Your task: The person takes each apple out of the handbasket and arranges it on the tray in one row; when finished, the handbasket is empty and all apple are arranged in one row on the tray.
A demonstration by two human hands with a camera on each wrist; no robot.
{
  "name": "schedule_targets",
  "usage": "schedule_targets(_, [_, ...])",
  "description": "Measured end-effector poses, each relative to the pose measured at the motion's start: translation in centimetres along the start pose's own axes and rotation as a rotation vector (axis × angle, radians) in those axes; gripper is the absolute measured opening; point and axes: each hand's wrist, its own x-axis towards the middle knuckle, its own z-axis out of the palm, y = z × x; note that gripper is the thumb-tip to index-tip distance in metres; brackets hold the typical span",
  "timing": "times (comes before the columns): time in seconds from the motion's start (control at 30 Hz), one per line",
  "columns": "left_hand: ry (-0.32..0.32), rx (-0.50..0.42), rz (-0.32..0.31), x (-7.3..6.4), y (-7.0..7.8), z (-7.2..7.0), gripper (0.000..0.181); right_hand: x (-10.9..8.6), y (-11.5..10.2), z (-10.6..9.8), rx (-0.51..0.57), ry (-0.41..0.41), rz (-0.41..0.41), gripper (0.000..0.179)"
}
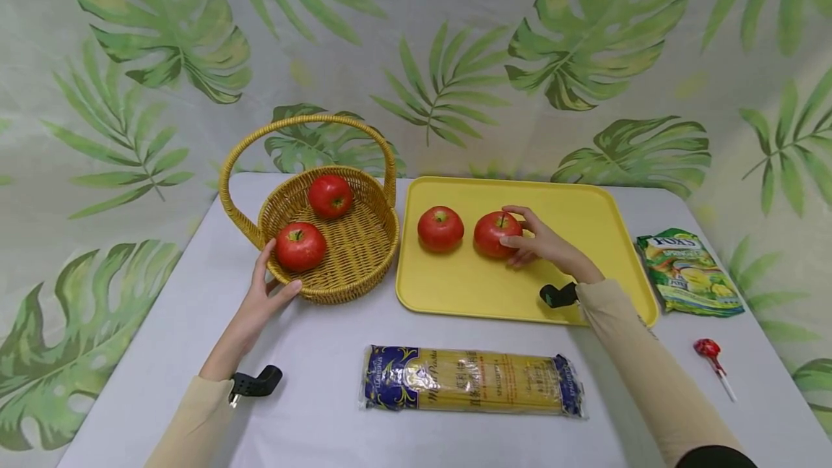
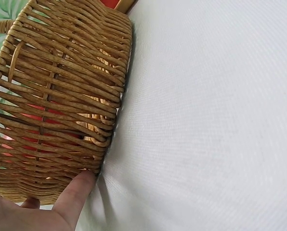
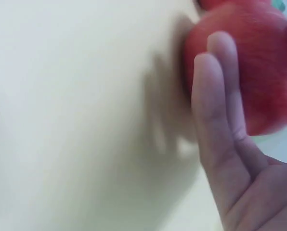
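Note:
A yellow wicker basket (image 1: 354,251) with a tall arched handle stands at the left, holding one apple (image 1: 330,196) at its back and another apple (image 1: 300,246) at its front left. My left hand (image 1: 263,298) holds the basket's near left side; in the left wrist view a digit (image 2: 76,195) presses low on the weave. On the yellow tray (image 1: 468,295), my right hand (image 1: 542,243) grips a red apple (image 1: 489,235) from its right side, fingers and thumb around it. One more red apple (image 1: 440,229) sits just left of it on the tray.
A packet of spaghetti (image 1: 481,381) lies in front of the tray. Right of the tray are a green candy bag (image 1: 690,273) and a red lollipop (image 1: 708,349). Behind the white table hangs a leaf-print cloth (image 1: 448,92).

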Motion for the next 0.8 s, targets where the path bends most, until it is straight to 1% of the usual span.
schedule_targets(0.17, [-0.001, -0.003, -0.001, -0.1, 0.0, 0.1, 0.086, -0.2, -1.8, -0.2, -0.176, 0.069, -0.036, 0.066])
schedule_targets(0.27, [0.002, -0.006, -0.002, 0.0, -0.1, 0.0, 0.086, -0.3, -2.7, -0.1, -0.218, 0.109, -0.083, 0.061])
schedule_targets(0.4, [0.002, -0.007, 0.000, 0.0, -0.2, 0.0, 0.086, -0.1, -4.0, 0.7, -0.163, 0.130, -0.162, 0.053])
schedule_targets(0.5, [0.000, -0.011, -0.002, 0.0, -0.1, -0.1, 0.086, 0.3, -4.9, 2.0, -0.102, 0.113, -0.217, 0.048])
schedule_targets(0.63, [-0.003, -0.025, -0.004, -0.1, 0.2, 0.0, 0.087, 1.4, -6.1, 4.5, -0.072, 0.053, -0.258, 0.044])
schedule_targets(0.67, [-0.005, -0.030, -0.007, -0.2, 0.5, 0.1, 0.087, 1.8, -6.4, 5.3, -0.072, 0.036, -0.263, 0.043])
schedule_targets(0.8, [-0.005, -0.032, 0.002, -0.2, 0.6, 0.1, 0.087, 3.0, -7.9, 8.4, -0.059, -0.039, -0.301, 0.042])
